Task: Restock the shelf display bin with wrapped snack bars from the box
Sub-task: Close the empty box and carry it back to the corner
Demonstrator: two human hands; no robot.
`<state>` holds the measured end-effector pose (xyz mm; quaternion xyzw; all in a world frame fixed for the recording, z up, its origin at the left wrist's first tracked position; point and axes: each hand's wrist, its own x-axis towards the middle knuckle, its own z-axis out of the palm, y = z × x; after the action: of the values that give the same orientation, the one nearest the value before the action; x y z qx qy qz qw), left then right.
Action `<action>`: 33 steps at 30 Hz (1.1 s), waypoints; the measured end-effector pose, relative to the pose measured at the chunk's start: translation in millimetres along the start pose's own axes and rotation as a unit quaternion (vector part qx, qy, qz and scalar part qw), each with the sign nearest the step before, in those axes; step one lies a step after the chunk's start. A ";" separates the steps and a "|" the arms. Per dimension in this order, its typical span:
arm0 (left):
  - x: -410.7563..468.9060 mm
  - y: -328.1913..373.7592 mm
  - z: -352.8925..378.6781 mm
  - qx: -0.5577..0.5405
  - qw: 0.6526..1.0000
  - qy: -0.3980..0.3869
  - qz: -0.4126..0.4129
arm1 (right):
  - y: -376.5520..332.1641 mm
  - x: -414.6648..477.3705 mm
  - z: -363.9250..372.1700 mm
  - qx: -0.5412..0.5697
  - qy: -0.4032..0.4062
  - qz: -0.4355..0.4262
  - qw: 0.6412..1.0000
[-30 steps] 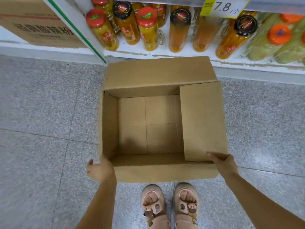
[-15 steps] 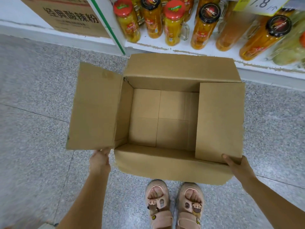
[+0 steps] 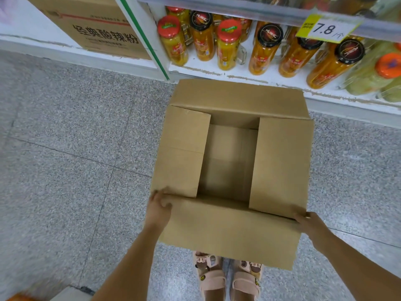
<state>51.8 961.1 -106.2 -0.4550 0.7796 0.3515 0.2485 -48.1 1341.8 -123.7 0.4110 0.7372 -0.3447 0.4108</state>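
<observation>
A brown cardboard box (image 3: 230, 231) stands on the floor in front of my feet, and what shows of its inside is bare cardboard. Its left flap (image 3: 182, 153) and right flap (image 3: 282, 166) are both folded inward over the opening. My left hand (image 3: 159, 208) grips the box's near left corner, thumb on the near flap. My right hand (image 3: 308, 222) grips the near right corner at the right flap's edge. No snack bars or display bin are in view.
A low white shelf (image 3: 238, 72) behind the box carries jars of orange fruit (image 3: 227, 44) under a 7.8 price tag (image 3: 325, 29). A printed carton (image 3: 93, 25) sits at the back left. Grey speckled floor (image 3: 65, 159) lies left; my sandalled feet (image 3: 227, 274) are under the box's near side.
The left flap, which stood spread outward half a second ago, is now folded in over the opening. My left hand moved from that flap's edge to the near left corner. The near flap has tipped towards me.
</observation>
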 end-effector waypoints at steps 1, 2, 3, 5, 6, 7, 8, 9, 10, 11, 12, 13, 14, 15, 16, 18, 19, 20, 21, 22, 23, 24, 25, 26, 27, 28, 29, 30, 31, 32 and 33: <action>-0.7 -1.0 -5.6 -0.043 0.997 0.058 -0.038 | -1.9 -3.8 -0.7 0.005 0.006 -0.003 1.000; -3.6 -1.6 -11.7 -0.048 0.991 0.094 -0.087 | -2.1 -5.8 -2.1 0.002 0.011 -0.006 1.000; -7.0 -4.0 -18.2 -0.008 0.985 0.099 -0.143 | -0.8 -6.8 -2.9 -0.006 0.015 -0.005 1.000; -12.5 -11.4 -30.5 0.122 0.967 0.047 -0.220 | -2.5 -11.5 -5.6 -0.031 0.025 -0.001 0.999; -13.2 -14.6 -36.3 0.151 0.961 0.027 -0.232 | -4.0 -14.5 -6.6 -0.043 0.026 0.003 0.999; -13.5 -15.4 -42.6 0.148 0.962 0.021 -0.231 | -5.6 -19.1 -8.2 -0.050 0.024 0.011 0.998; -12.6 -14.0 -49.8 0.126 0.966 0.018 -0.226 | -5.9 -22.1 -10.6 -0.057 0.015 0.021 0.998; -13.6 -10.0 -58.7 0.091 0.970 0.015 -0.224 | -7.1 -30.9 -14.1 -0.062 0.009 0.044 0.997; -14.7 -5.8 -68.8 0.043 0.972 0.015 -0.229 | -9.0 -39.9 -18.5 -0.069 0.003 0.061 0.996; -16.6 -1.6 -78.6 -0.007 0.972 0.017 -0.235 | -9.5 -46.6 -23.6 -0.064 -0.002 0.079 0.995; -20.7 4.8 -88.4 -0.049 0.970 0.020 -0.237 | -11.2 -53.1 -29.3 -0.055 -0.011 0.093 0.994; -23.3 10.4 -96.2 -0.092 0.969 0.023 -0.229 | -14.9 -61.3 -35.1 -0.031 -0.017 0.109 0.993; -24.5 17.3 -102.1 -0.141 0.967 0.025 -0.212 | -22.2 -68.5 -41.2 0.012 -0.025 0.121 0.992; -24.7 25.6 -105.7 -0.195 0.961 0.028 -0.193 | -31.5 -74.0 -47.1 0.070 -0.024 0.126 0.989; -25.7 35.0 -108.1 -0.251 0.951 0.029 -0.178 | -43.7 -77.1 -52.5 0.127 -0.019 0.120 0.984; -27.1 55.8 -108.9 -0.320 0.935 0.024 -0.149 | -76.5 -82.2 -58.5 0.231 -0.015 0.081 0.969; -29.0 66.6 -106.4 -0.320 0.939 0.019 -0.127 | -93.7 -81.9 -59.1 0.267 -0.015 0.052 0.962; -28.4 74.4 -101.0 -0.293 0.951 0.009 -0.102 | -111.3 -80.0 -57.9 0.274 -0.020 0.023 0.961; -27.6 82.4 -93.8 -0.250 0.965 -0.006 -0.078 | -126.0 -74.5 -56.1 0.263 -0.023 -0.004 0.964; -26.1 90.3 -84.0 -0.201 0.977 -0.028 -0.060 | -140.2 -70.3 -53.2 0.233 -0.031 -0.025 0.972; -21.0 93.5 -71.9 -0.146 0.987 -0.053 -0.041 | -153.0 -60.6 -49.9 0.188 -0.028 -0.044 0.981; -14.3 95.5 -58.6 -0.093 0.992 -0.084 -0.031 | -164.2 -49.9 -46.3 0.131 -0.010 -0.070 0.989; -7.1 96.3 -44.2 -0.048 0.992 -0.113 -0.025 | -176.1 -38.8 -43.0 0.089 0.012 -0.099 0.991; 1.3 93.7 -29.9 -0.009 0.991 -0.135 -0.019 | -188.4 -28.9 -40.2 0.064 0.029 -0.126 0.990; 10.4 90.9 -15.3 0.031 0.988 -0.153 -0.017 | -198.5 -14.7 -38.6 0.048 0.044 -0.140 0.988; 16.7 88.6 -0.7 0.065 0.983 -0.171 -0.026 | -206.0 0.0 -38.2 0.042 0.052 -0.148 0.987; 23.3 84.3 14.5 0.094 0.978 -0.185 -0.036 | -212.9 14.6 -37.1 0.039 0.055 -0.155 0.986; 28.4 79.6 28.3 0.126 0.972 -0.193 -0.044 | -220.5 22.2 -35.2 0.042 0.054 -0.158 0.985; 31.5 74.3 40.4 0.167 0.966 -0.194 -0.047 | -226.5 33.0 -32.8 0.038 0.056 -0.156 0.986; 33.8 67.5 51.0 0.202 0.960 -0.186 -0.045 | -231.3 44.5 -31.4 0.039 0.059 -0.150 0.986; 35.8 59.8 59.8 0.227 0.957 -0.175 -0.039 | -235.3 56.6 -30.1 0.039 0.066 -0.148 0.986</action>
<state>-13.6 1008.5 -149.9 -0.3474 0.7649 0.2294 0.4916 -285.4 1285.7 -121.0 0.3352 0.8014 -0.4023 0.2890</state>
